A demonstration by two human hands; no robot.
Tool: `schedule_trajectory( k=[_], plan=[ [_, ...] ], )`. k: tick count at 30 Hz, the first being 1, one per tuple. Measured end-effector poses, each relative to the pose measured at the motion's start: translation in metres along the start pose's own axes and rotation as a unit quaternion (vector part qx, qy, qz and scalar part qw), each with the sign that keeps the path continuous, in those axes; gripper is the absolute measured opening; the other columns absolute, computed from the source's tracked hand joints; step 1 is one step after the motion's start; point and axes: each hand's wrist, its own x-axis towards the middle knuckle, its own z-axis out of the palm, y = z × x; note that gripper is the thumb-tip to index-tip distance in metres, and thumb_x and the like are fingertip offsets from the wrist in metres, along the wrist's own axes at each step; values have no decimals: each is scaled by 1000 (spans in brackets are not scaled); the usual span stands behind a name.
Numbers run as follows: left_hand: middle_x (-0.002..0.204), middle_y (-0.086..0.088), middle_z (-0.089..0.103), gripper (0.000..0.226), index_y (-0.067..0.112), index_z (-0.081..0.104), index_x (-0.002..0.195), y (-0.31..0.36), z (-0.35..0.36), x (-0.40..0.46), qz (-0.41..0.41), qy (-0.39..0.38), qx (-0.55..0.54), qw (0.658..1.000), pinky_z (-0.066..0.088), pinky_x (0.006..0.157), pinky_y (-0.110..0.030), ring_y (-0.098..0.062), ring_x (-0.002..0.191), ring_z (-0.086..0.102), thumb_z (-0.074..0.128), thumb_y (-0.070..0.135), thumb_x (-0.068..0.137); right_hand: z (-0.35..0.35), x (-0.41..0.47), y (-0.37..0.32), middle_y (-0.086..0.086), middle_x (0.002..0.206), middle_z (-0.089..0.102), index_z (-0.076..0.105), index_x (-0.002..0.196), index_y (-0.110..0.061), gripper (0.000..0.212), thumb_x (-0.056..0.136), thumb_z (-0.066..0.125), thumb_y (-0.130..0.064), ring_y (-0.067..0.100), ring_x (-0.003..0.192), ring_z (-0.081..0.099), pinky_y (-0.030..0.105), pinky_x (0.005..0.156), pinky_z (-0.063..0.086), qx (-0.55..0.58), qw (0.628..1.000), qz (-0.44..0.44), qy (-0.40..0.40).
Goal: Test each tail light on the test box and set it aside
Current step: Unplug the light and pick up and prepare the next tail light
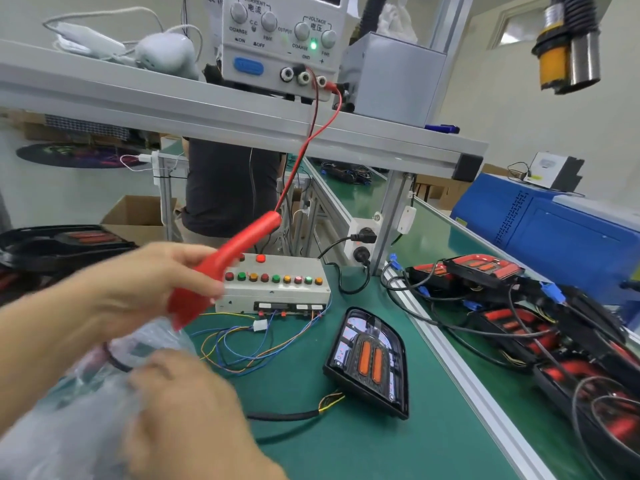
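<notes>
My left hand (pixel 145 282) grips a large red clip (pixel 221 268) whose red lead runs up to the power supply (pixel 284 39). My right hand (pixel 187 410) pinches a clear plastic bag (pixel 69 410) that wraps something I cannot make out, at the lower left. Both hands are blurred. The grey test box (pixel 277 289) with a row of coloured buttons stands on the green mat (pixel 346 445) behind the clip. A tail light (pixel 370 362) with two orange bars lies alone right of the box, its wire (pixel 287 415) trailing left.
Several black-and-red tail lights (pixel 519 306) with tangled cables are piled at the right, past an aluminium rail (pixel 450 368). More lights (pixel 65 240) sit at the far left. Thin coloured wires (pixel 242 344) loop in front of the box. An overhead shelf (pixel 207 109) carries the supply. A person (pixel 228 188) stands behind.
</notes>
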Motion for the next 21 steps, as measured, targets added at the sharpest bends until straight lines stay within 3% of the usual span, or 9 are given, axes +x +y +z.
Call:
schedule_trajectory(
  k=[2, 5, 7, 9, 13, 15, 17, 19, 21],
  plan=[
    [74, -10, 59, 33, 9, 75, 92, 8, 34, 12, -33, -55, -4, 998, 44, 50, -19, -16, 60, 57, 74, -4, 61, -25, -23, 4, -7, 88, 65, 71, 83, -24, 17, 68, 63, -27, 13, 80, 65, 20, 64, 51, -42, 991, -9, 123],
    [81, -14, 61, 38, 8, 75, 98, 17, 46, 27, -56, -131, 76, 987, 45, 56, -21, -19, 67, 55, 69, -9, 65, -52, -39, 39, 4, 107, 65, 70, 102, -16, 32, 71, 67, -10, 25, 98, 61, 35, 83, 48, -105, 950, -25, 291],
    [81, -14, 62, 44, 11, 76, 101, 26, 56, 33, -60, -186, 114, 974, 45, 55, -21, -19, 67, 55, 69, -10, 63, -77, -45, 68, 7, 125, 61, 64, 122, -15, 47, 76, 73, -11, 30, 115, 56, 39, 97, 38, -207, 941, 26, 267],
    [79, -12, 59, 47, 10, 75, 102, 34, 67, 41, -61, -237, 123, 962, 44, 55, -21, -19, 67, 53, 68, -7, 59, -93, -53, 90, 6, 122, 65, 60, 130, -13, 49, 83, 72, -15, 30, 110, 61, 38, 94, 41, -222, 956, 41, 185],
    [70, -2, 62, 45, 11, 73, 104, 41, 84, 62, -55, -281, 120, 951, 45, 52, -16, -10, 57, 54, 67, -5, 62, -106, -72, 116, -5, 114, 60, 33, 148, -28, 47, 103, 34, -40, 22, 100, 59, 38, 81, 47, -207, 976, 58, 36],
    [82, -6, 66, 35, 9, 70, 108, 40, 97, 76, -33, -242, 59, 968, 46, 67, -21, -13, 68, 58, 70, 6, 73, -111, -82, 128, -9, 105, 60, 30, 144, -35, 43, 103, 23, -47, 20, 93, 59, 36, 76, 44, -226, 969, 82, 47],
    [99, -6, 66, 33, 9, 67, 112, 31, 116, 99, -17, -98, 37, 994, 42, 81, -32, -16, 85, 58, 68, 29, 85, -113, -92, 143, -6, 88, 59, 36, 132, -34, 35, 102, 22, -47, 22, 89, 60, 37, 72, 38, -214, 959, 162, 89],
    [108, -10, 62, 35, 8, 62, 113, 15, 140, 120, -44, 43, 110, 992, 43, 82, -31, -22, 97, 59, 53, 37, 95, -110, -101, 155, -5, 79, 53, 40, 123, -30, 31, 103, 24, -46, 26, 90, 60, 37, 69, 36, -180, 940, 266, 110],
    [113, -19, 59, 43, 4, 58, 116, -5, 166, 128, -90, 40, 191, 977, 43, 82, -29, -30, 111, 58, 45, 40, 97, -103, -107, 164, -4, 81, 54, 42, 119, -26, 30, 103, 25, -45, 27, 93, 60, 36, 67, 35, -178, 925, 319, 103]
  ],
)
